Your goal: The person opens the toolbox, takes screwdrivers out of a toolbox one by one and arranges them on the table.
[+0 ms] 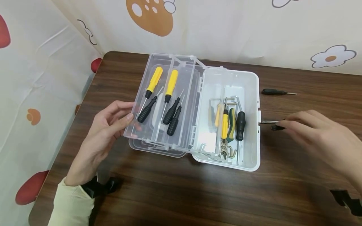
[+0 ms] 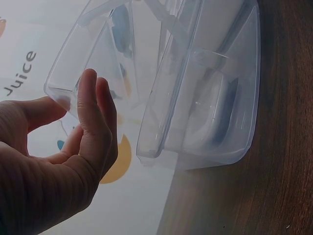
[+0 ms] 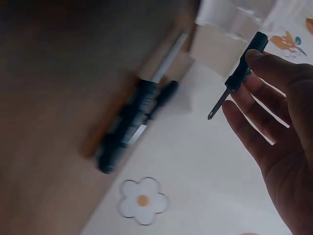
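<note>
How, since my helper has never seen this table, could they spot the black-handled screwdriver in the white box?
On the brown table, find the white box. Inside, rightmost in the head view, lies the screwdriver. Its all-black handle sets it apart from the green-and-yellow tool beside it.

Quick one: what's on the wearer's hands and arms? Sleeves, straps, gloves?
Both left hand and right hand are gloveless. Left arm: plain pale cream fabric sleeve, plus a black angular wrist mount. Right arm: similar black mount near the frame edge; sleeve can't be made out.
</note>
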`<state>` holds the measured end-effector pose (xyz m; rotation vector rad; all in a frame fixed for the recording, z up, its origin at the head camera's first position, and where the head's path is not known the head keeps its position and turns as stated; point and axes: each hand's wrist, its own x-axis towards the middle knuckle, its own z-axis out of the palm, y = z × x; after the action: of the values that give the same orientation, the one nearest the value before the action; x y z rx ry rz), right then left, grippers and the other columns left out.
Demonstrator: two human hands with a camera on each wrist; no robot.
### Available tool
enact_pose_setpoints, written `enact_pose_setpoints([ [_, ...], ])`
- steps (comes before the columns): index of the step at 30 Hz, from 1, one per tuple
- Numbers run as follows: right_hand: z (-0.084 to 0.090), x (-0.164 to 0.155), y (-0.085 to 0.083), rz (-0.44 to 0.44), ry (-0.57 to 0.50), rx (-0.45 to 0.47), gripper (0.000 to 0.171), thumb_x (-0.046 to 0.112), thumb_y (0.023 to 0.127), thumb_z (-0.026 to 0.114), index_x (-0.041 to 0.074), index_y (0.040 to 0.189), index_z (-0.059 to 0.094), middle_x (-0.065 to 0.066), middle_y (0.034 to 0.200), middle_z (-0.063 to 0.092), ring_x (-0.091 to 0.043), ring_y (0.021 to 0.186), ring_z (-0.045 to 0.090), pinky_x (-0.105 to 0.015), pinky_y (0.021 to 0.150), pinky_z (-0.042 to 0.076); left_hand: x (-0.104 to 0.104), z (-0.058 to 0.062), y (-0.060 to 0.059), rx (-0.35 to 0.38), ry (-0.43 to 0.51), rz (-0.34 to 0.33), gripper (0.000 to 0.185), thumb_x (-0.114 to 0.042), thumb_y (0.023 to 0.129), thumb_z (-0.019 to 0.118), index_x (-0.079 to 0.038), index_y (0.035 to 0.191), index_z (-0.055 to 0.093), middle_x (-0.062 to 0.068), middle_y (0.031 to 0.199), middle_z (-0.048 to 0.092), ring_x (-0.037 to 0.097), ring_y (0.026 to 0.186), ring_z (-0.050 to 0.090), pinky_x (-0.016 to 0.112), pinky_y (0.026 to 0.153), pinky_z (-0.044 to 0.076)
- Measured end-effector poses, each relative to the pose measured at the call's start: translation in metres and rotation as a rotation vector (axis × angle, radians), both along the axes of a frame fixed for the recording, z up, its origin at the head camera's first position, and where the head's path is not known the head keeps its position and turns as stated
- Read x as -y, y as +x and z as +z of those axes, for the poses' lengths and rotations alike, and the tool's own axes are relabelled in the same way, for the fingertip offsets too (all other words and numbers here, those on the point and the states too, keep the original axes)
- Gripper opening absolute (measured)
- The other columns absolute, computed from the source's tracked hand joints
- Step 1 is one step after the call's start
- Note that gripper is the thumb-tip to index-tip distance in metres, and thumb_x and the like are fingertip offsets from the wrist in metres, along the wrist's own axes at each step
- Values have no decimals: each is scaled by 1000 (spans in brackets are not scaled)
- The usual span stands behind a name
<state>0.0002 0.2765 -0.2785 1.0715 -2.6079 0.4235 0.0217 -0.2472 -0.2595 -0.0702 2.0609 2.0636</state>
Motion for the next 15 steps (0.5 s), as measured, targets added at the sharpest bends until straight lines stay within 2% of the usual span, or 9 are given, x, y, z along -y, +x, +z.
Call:
enact_pose_setpoints([
  [2, -7, -4, 3, -14, 15, 27, 65, 53, 113, 29, 10, 113, 77, -3, 105, 70, -17, 99, 56, -12, 91, 37, 0, 0, 0, -2, 0, 1, 27, -7, 105, 60, -12, 131, 63, 3, 116, 75, 17, 78, 78, 28, 67, 59],
  [4, -14, -7, 5, -32, 25, 41, 64, 55, 113, 28, 13, 114, 76, 0, 107, 69, -14, 99, 56, -21, 83, 43, 0, 1, 0, -2, 0, 2, 27, -7, 105, 60, -12, 131, 63, 3, 116, 75, 17, 78, 77, 28, 67, 60],
  [7, -21, -11, 8, -65, 53, 73, 64, 58, 112, 25, 18, 118, 75, 4, 110, 68, -11, 102, 55, -33, 76, 45, -1, 1, 0, 0, 0, 4, 28, -7, 105, 61, -12, 132, 62, 3, 115, 75, 17, 78, 77, 28, 67, 60],
  [15, -39, -18, 11, -109, 103, 116, 71, 62, 108, 18, 21, 121, 75, 4, 114, 68, -12, 100, 59, -39, 73, 50, -1, 2, 0, 5, -4, 6, 27, -7, 105, 61, -13, 131, 62, 3, 115, 75, 18, 78, 77, 28, 68, 59],
])
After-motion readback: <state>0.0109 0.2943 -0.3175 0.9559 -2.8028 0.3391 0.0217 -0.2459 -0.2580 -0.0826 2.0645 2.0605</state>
